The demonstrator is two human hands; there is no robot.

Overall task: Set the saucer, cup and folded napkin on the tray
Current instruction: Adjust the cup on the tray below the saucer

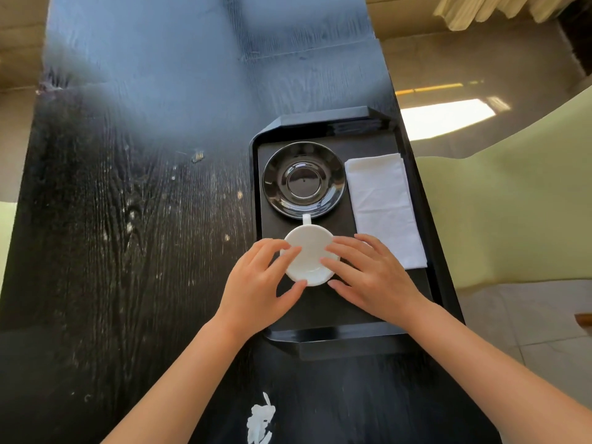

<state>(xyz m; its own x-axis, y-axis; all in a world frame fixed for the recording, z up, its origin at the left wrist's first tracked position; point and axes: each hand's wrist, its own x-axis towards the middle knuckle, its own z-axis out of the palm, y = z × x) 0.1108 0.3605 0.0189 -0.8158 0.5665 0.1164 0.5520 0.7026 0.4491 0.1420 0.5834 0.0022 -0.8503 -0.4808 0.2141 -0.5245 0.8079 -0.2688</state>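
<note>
A black tray [416, 283] lies on the right side of a dark wooden table. On its far part rests a glossy black saucer [303, 179]. A white folded napkin [384, 209] lies along the tray's right side. A white cup [309, 256] sits in the near part of the tray, its handle pointing away toward the saucer. My left hand [256, 286] grips the cup from the left and my right hand [368, 274] from the right, fingers curled over the rim.
The black table [128, 219] stretches to the left, worn and scratched, with a white paint smear [261, 421] near the front. A pale green chair [512, 203] stands right of the table over a tiled floor.
</note>
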